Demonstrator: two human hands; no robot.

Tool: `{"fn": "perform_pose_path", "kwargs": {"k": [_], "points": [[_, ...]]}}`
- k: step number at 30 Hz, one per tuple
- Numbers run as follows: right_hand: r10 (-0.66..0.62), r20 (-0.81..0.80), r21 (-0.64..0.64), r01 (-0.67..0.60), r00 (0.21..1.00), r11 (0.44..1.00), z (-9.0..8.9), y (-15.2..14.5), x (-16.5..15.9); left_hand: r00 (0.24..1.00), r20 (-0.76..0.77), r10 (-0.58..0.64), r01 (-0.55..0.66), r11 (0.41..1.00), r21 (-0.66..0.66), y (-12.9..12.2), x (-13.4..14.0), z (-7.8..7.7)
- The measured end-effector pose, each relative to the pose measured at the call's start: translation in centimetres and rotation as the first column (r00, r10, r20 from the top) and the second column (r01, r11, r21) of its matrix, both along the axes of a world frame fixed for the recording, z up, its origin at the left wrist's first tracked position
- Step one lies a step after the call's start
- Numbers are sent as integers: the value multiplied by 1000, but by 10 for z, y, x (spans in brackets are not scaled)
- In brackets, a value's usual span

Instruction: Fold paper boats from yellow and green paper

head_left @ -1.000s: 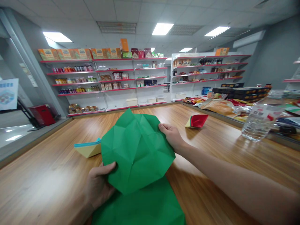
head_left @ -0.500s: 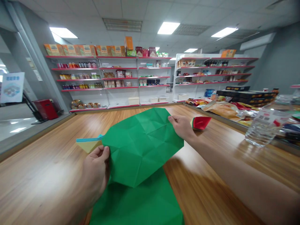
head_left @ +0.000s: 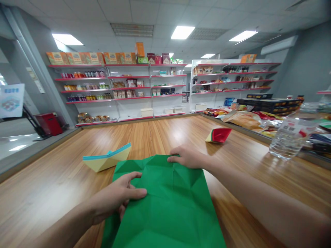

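A large creased sheet of green paper (head_left: 170, 203) lies before me on the wooden table, with another green layer (head_left: 110, 225) showing under its left edge. My left hand (head_left: 117, 196) is at that left side, thumb on top of the upper sheet and lower fingers curled at its edge. At the far edge, my right hand (head_left: 188, 156) grips the paper between thumb and fingers. Just beyond the left hand sits a folded yellow paper boat (head_left: 106, 163) with a blue rim. A red paper boat (head_left: 219, 135) with green and yellow parts rests farther back on the right.
A clear plastic bottle (head_left: 289, 137) stands at the right of the wooden table (head_left: 57, 179). Behind it, packaged snacks (head_left: 245, 120) and black boxes (head_left: 269, 103) are piled up. Stocked shelves (head_left: 131, 98) line the back, with a red bin (head_left: 49, 124) at left.
The raised green sheet has come down over the other green layer, toward me. Both hands have lowered with it, and the left moved right onto it. The yellow boat is now fully uncovered.
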State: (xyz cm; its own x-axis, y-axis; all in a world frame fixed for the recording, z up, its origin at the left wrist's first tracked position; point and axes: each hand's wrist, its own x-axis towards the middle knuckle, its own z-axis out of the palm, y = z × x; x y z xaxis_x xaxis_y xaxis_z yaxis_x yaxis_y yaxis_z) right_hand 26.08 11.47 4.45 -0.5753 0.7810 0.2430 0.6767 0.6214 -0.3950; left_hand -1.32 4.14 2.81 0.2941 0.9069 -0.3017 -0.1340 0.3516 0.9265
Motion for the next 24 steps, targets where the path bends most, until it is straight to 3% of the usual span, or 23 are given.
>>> {"fn": "perform_pose_path", "kwargs": {"k": [1, 3, 6, 9, 12, 14, 15, 17, 19, 24], "points": [[-41, 23, 52, 40, 999, 998, -3, 0, -2, 993, -99, -65, 66, 998, 6, -3, 2, -2], [-129, 57, 170, 118, 990, 978, -7, -1, -5, 951, -300, -79, 108, 991, 84, -7, 7, -6], [-180, 84, 303, 147, 980, 942, -10, -3, -10, 856, -510, 85, 119, 928, 353, -12, 11, -10], [-113, 81, 339, 79, 990, 938, -9, -8, -16, 841, -490, 231, 89, 833, 546, -13, 12, -11], [32, 55, 301, -47, 998, 953, -9, -14, -20, 850, -397, 345, -23, 778, 627, -9, 13, -10], [125, 45, 277, -132, 991, 952, -11, -17, -23, 841, -363, 402, -99, 774, 626, -2, 14, -10], [158, 47, 272, -165, 986, 948, -12, -18, -24, 859, -345, 378, -116, 801, 587, 2, 15, -10], [187, 62, 280, -197, 980, 940, -15, -21, -28, 945, -268, 190, -60, 902, 428, 10, 15, -12], [150, 78, 304, -167, 986, 938, -19, -23, -32, 988, -148, 53, -8, 958, 287, 18, 14, -15], [-13, 115, 311, -23, 993, 950, -27, -23, -39, 989, -2, 147, -143, 963, 226, 30, 8, -22]]}}
